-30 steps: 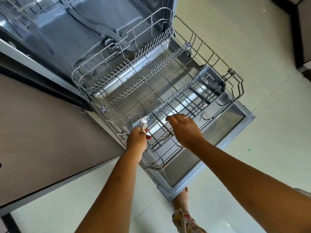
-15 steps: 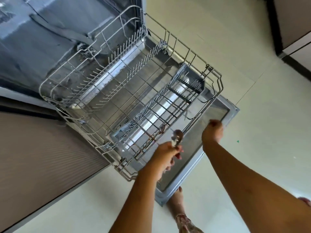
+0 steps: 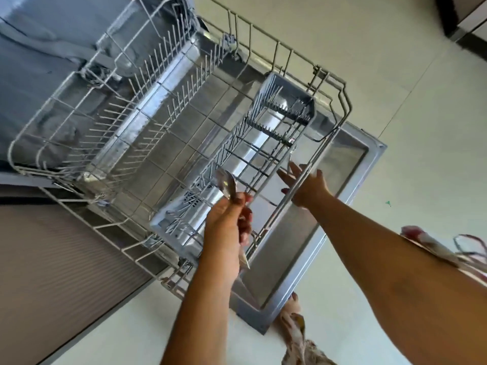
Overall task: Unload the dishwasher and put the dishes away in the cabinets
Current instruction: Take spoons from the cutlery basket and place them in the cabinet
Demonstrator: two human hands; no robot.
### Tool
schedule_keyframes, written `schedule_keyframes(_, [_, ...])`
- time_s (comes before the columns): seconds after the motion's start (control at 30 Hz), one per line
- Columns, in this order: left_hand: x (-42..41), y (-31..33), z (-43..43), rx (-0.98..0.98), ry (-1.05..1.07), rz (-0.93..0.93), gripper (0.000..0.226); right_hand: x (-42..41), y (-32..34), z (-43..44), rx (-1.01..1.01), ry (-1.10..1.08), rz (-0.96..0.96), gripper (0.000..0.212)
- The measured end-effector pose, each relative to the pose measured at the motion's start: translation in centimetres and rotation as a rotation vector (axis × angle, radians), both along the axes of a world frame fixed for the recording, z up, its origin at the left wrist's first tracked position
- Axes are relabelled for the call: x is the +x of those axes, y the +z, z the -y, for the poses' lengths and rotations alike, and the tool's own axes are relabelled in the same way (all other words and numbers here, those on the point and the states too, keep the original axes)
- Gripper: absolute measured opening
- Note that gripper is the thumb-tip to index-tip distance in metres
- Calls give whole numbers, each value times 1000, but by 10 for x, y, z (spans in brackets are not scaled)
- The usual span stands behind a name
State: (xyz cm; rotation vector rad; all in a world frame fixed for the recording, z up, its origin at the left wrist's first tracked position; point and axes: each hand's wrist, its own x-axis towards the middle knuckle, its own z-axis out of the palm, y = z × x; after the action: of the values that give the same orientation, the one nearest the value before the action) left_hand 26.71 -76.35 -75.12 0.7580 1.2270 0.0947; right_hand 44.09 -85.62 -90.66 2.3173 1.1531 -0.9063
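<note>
The wire lower rack [image 3: 340, 106] of the dishwasher is pulled out over the open door [image 3: 350, 180]. I see no dishes in it. A grey cutlery basket [image 3: 287, 101] runs along its right side. My left hand [image 3: 226, 222] is closed around metal spoons [image 3: 225, 184], bowls pointing up, above the near end of the basket. My right hand [image 3: 307, 184] is spread with fingers apart, resting against the rack's front rail.
A ribbed brown cabinet front [image 3: 52, 259] fills the lower left. Pale tiled floor [image 3: 395, 61] lies to the right. My bare foot [image 3: 292, 306] stands next to the door's near corner. A dark cabinet base [image 3: 463, 19] sits at the top right.
My left hand has lifted the spoons out of the cutlery basket and drawn them toward me. My right hand moved right from the basket to the rack's front rail and spread its fingers.
</note>
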Motion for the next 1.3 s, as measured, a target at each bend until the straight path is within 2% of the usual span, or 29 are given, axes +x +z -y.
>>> schedule_keyframes(0.1, [3,-18,-12,154,-66,-135,15,-5,-12,-2,-33,4,6,63])
schedule_keyframes(0.17, [3,-28,-15,251,-152,-206,16,-11,-21,-3,34,-53,16,66])
schedule_keyframes(0.27, [-3,-35,-15,280,-117,-237,14,-23,-27,4,182,-212,6,74])
schedule_keyframes(0.3, [-6,-34,-15,280,-91,-240,13,-27,-26,7,231,-263,16,71])
schedule_keyframes(0.37, [-10,-31,-14,293,-71,-249,12,-35,-20,14,336,-481,3,46])
schedule_keyframes(0.43, [-14,-31,-15,308,-61,-258,12,-46,-12,17,390,-657,-1,34])
schedule_keyframes(0.57, [-23,-35,-16,332,-50,-275,18,-60,-11,15,415,-826,41,29])
schedule_keyframes(0.73, [-30,-47,-20,374,-57,-285,13,-47,-19,-5,426,-1080,83,37])
schedule_keyframes(0.9, [-34,-58,-19,514,-140,-322,13,-32,-29,-10,340,-1107,-72,29])
schedule_keyframes(1.1, [-28,-47,-16,694,-307,-397,16,-44,-9,-3,194,-954,-184,30])
schedule_keyframes(1.2, [-20,-41,-17,754,-480,-474,20,-51,-2,1,289,-1010,-187,27])
schedule_keyframes(1.3, [-14,-40,-18,788,-596,-568,26,-66,10,8,472,-1248,-195,21])
